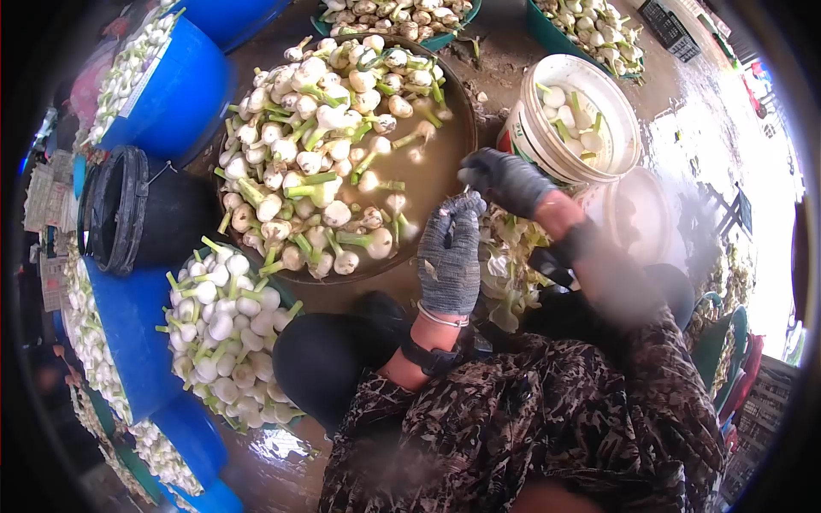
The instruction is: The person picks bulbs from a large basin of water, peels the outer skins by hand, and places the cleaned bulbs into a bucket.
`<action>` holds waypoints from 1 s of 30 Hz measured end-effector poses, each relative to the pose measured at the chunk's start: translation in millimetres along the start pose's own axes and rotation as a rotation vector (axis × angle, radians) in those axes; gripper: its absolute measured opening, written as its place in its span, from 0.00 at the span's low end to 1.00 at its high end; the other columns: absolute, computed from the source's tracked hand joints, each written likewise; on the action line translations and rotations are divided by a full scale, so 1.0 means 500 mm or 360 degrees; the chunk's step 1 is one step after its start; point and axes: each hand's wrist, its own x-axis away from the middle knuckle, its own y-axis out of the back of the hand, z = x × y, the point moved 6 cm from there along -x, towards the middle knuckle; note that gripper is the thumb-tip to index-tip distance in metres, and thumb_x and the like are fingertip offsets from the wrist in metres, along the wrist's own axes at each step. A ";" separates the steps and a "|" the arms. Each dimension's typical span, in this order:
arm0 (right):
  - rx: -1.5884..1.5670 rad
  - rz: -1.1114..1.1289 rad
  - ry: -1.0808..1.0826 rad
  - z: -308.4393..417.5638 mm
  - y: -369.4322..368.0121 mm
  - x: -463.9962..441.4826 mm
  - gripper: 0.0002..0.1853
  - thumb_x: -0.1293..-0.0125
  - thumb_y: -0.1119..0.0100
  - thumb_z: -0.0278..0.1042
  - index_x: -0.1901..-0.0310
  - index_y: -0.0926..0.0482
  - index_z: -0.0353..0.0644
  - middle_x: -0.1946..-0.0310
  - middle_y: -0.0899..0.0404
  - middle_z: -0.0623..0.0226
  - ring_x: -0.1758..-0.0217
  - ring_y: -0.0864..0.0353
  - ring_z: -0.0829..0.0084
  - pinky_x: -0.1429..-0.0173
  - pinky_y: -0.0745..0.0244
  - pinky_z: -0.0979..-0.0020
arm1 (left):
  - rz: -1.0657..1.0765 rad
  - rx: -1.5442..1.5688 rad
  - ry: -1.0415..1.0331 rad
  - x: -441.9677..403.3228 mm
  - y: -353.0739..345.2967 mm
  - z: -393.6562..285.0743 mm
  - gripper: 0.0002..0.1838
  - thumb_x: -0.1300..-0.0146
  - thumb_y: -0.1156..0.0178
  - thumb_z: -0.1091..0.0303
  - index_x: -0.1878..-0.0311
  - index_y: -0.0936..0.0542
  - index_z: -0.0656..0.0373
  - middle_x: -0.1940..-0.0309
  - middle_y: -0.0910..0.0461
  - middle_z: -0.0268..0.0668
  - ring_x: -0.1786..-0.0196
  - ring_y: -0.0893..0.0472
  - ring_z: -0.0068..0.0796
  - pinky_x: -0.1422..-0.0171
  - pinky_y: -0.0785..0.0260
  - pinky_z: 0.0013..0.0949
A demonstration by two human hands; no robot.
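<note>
My left hand [451, 261], in a grey knit glove, is closed in a pinch at the near right edge of a wide round basin [468, 111]. A small whitish bit shows at its fingertips; what it is I cannot make out. Just above and to the right, my right hand [506, 182], in a darker grey glove, is curled shut, its grip hidden by its fingers. The basin holds muddy water and many garlic bulbs [312, 162] with short green stems. Pale peelings [506, 286] lie in a heap below my right hand.
A white bucket [523, 128] with several clean bulbs stands beyond my right hand. At left are a heap of white bulbs [227, 329], a black bucket [158, 214] and blue tubs [184, 94]. Green tubs [547, 26] of bulbs and black crates [671, 30] stand farther off.
</note>
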 end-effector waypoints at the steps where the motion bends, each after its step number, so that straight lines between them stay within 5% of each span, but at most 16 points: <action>1: 0.0087 0.0106 -0.0022 -0.012 -0.076 -0.058 0.21 0.33 0.38 0.47 0.47 0.23 0.39 0.59 0.17 0.51 0.55 0.17 0.58 0.46 0.25 0.62 | -0.0070 0.0071 -0.0041 -0.002 0.012 -0.005 0.12 0.27 0.48 0.69 0.46 0.23 0.64 0.51 0.19 0.36 0.48 0.21 0.24 0.38 0.30 0.29; 3: 0.0087 -0.0123 0.0136 -0.035 -0.210 -0.135 0.23 0.32 0.40 0.49 0.45 0.25 0.38 0.58 0.18 0.48 0.52 0.17 0.53 0.46 0.26 0.58 | -0.0158 0.0050 -0.0034 0.000 0.031 -0.008 0.11 0.27 0.48 0.69 0.48 0.22 0.65 0.52 0.18 0.37 0.49 0.21 0.24 0.39 0.30 0.29; 6: 0.0126 0.0065 -0.0020 -0.022 -0.304 -0.183 0.21 0.31 0.43 0.47 0.45 0.25 0.39 0.57 0.19 0.48 0.51 0.21 0.47 0.47 0.26 0.55 | -0.0273 0.0126 0.0033 0.002 0.052 -0.011 0.11 0.28 0.47 0.70 0.48 0.22 0.65 0.54 0.18 0.37 0.48 0.21 0.24 0.39 0.29 0.30; 10: 0.0166 -0.0058 0.0231 -0.057 -0.324 -0.223 0.19 0.32 0.44 0.50 0.53 0.22 0.42 0.59 0.19 0.46 0.54 0.21 0.45 0.50 0.27 0.53 | -0.0437 0.0150 -0.0083 -0.009 0.081 -0.004 0.13 0.27 0.48 0.68 0.46 0.23 0.63 0.58 0.18 0.38 0.53 0.19 0.26 0.44 0.27 0.29; 13: -0.0217 -0.0017 0.0380 -0.048 -0.220 -0.156 0.10 0.28 0.47 0.36 0.54 0.22 0.39 0.67 0.18 0.61 0.65 0.18 0.64 0.58 0.24 0.66 | -0.0558 0.0474 0.0167 -0.014 0.092 0.031 0.16 0.27 0.49 0.63 0.42 0.27 0.61 0.63 0.19 0.39 0.62 0.18 0.28 0.52 0.24 0.31; 14: -0.0911 0.0040 0.0008 -0.037 -0.171 -0.110 0.10 0.26 0.47 0.35 0.53 0.23 0.38 0.66 0.21 0.68 0.65 0.22 0.78 0.58 0.24 0.73 | -0.0597 0.0672 0.0389 -0.017 0.087 0.048 0.19 0.26 0.51 0.58 0.40 0.29 0.60 0.67 0.19 0.40 0.70 0.19 0.30 0.60 0.22 0.33; 15: -0.1030 0.0062 0.0026 -0.031 -0.127 -0.071 0.14 0.26 0.47 0.39 0.49 0.24 0.38 0.63 0.22 0.69 0.63 0.24 0.79 0.55 0.23 0.73 | -0.0586 0.0837 0.0580 -0.026 0.088 0.083 0.21 0.26 0.51 0.54 0.41 0.30 0.60 0.68 0.19 0.42 0.72 0.19 0.34 0.61 0.22 0.36; 18: -0.1298 0.0109 -0.0045 -0.047 -0.038 0.034 0.15 0.26 0.47 0.40 0.46 0.25 0.37 0.59 0.21 0.70 0.58 0.22 0.79 0.51 0.23 0.74 | -0.0466 0.1043 0.0791 -0.015 0.051 0.082 0.22 0.26 0.51 0.53 0.40 0.30 0.61 0.67 0.18 0.44 0.71 0.18 0.36 0.60 0.21 0.37; 20: -0.1241 0.0217 0.0088 -0.051 -0.007 0.094 0.17 0.25 0.48 0.40 0.42 0.26 0.40 0.55 0.21 0.71 0.51 0.23 0.80 0.45 0.25 0.74 | 0.0345 0.1549 0.0905 -0.025 -0.019 0.074 0.23 0.26 0.50 0.53 0.39 0.30 0.61 0.60 0.18 0.46 0.64 0.17 0.40 0.54 0.21 0.40; 23: -0.1309 0.0155 -0.0030 -0.074 0.018 0.150 0.19 0.26 0.45 0.39 0.39 0.28 0.39 0.49 0.22 0.70 0.46 0.26 0.80 0.41 0.27 0.75 | 0.0414 0.1512 0.0906 -0.019 -0.060 0.089 0.22 0.27 0.48 0.58 0.38 0.31 0.62 0.50 0.21 0.48 0.53 0.18 0.42 0.45 0.22 0.42; 24: -0.0980 -0.0188 0.0253 -0.070 0.035 0.153 0.20 0.28 0.43 0.36 0.38 0.28 0.39 0.47 0.22 0.70 0.47 0.25 0.80 0.40 0.27 0.75 | 0.0374 0.1258 0.0729 -0.017 -0.073 0.078 0.21 0.29 0.45 0.65 0.36 0.32 0.61 0.43 0.26 0.48 0.45 0.21 0.43 0.37 0.25 0.45; 25: -0.1105 -0.0358 0.0083 -0.096 0.033 0.164 0.19 0.29 0.42 0.35 0.40 0.27 0.38 0.54 0.18 0.66 0.55 0.19 0.75 0.48 0.22 0.70 | 0.0401 0.1239 0.0748 -0.011 -0.087 0.084 0.21 0.29 0.45 0.65 0.36 0.32 0.61 0.43 0.26 0.48 0.45 0.21 0.43 0.37 0.25 0.45; 27: -0.0591 -0.0826 0.0126 -0.091 0.083 0.214 0.14 0.33 0.39 0.33 0.48 0.21 0.38 0.59 0.16 0.62 0.59 0.17 0.69 0.51 0.22 0.67 | 0.0233 0.0953 0.0524 -0.015 -0.086 0.094 0.22 0.31 0.44 0.71 0.35 0.33 0.59 0.42 0.27 0.47 0.43 0.22 0.42 0.36 0.25 0.45; 30: -0.0424 -0.0938 0.0099 -0.039 0.122 0.259 0.09 0.37 0.36 0.31 0.58 0.18 0.38 0.64 0.16 0.56 0.62 0.16 0.61 0.55 0.22 0.65 | 0.0158 0.0832 0.0434 -0.012 -0.098 0.098 0.23 0.33 0.44 0.75 0.36 0.33 0.56 0.43 0.27 0.44 0.43 0.23 0.43 0.38 0.24 0.45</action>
